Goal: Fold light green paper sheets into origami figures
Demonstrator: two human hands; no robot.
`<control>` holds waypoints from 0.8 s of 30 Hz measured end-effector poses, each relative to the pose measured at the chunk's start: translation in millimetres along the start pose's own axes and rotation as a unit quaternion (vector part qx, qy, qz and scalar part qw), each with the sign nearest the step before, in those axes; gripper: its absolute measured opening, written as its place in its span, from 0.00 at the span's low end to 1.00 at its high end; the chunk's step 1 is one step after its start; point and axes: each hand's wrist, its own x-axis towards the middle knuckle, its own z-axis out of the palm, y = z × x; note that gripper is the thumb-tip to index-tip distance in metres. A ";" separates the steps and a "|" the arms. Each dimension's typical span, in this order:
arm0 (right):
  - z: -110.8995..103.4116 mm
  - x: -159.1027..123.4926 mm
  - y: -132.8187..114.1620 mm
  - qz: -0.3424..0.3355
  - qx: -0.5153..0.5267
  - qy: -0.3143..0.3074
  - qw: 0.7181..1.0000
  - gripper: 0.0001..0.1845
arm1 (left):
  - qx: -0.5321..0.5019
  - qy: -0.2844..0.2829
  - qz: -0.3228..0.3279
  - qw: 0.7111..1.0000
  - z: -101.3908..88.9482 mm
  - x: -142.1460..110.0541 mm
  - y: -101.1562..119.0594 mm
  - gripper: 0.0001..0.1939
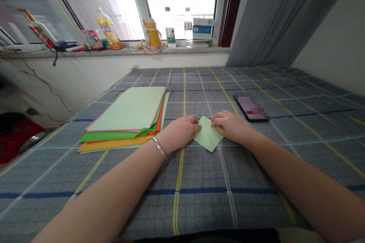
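Observation:
A small piece of pale green paper (209,138), folded into a diamond with a crease down its middle, lies on the checked cloth with one corner towards me. My left hand (184,131) grips its left edge, the thumb and fingers pressed together there. On the opposite side my right hand (231,125) pinches the paper near its upper right edge. Both sets of fingertips partly cover the paper's upper edges. A silver bangle (159,148) circles my left wrist.
To the left is a stack of coloured paper sheets (131,110), pale green on top. A phone (252,108) lies at the right on the checked cloth (205,205). Bottles, including a yellow one (154,36), and boxes (202,30) stand on the windowsill (188,51) at the back.

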 end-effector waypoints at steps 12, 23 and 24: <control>17.5 23.2 -6.7 0.056 -0.068 -0.014 0.996 0.15 | -0.031 0.029 0.028 0.999 7.1 9.4 5.8 0.14; 20.2 19.9 -8.8 0.081 -0.014 0.002 0.997 0.15 | 0.000 0.025 0.028 0.999 5.7 9.0 7.4 0.13; 21.0 20.4 -9.8 0.089 -0.012 0.001 0.996 0.15 | 0.002 0.023 0.026 0.999 5.5 9.2 7.6 0.13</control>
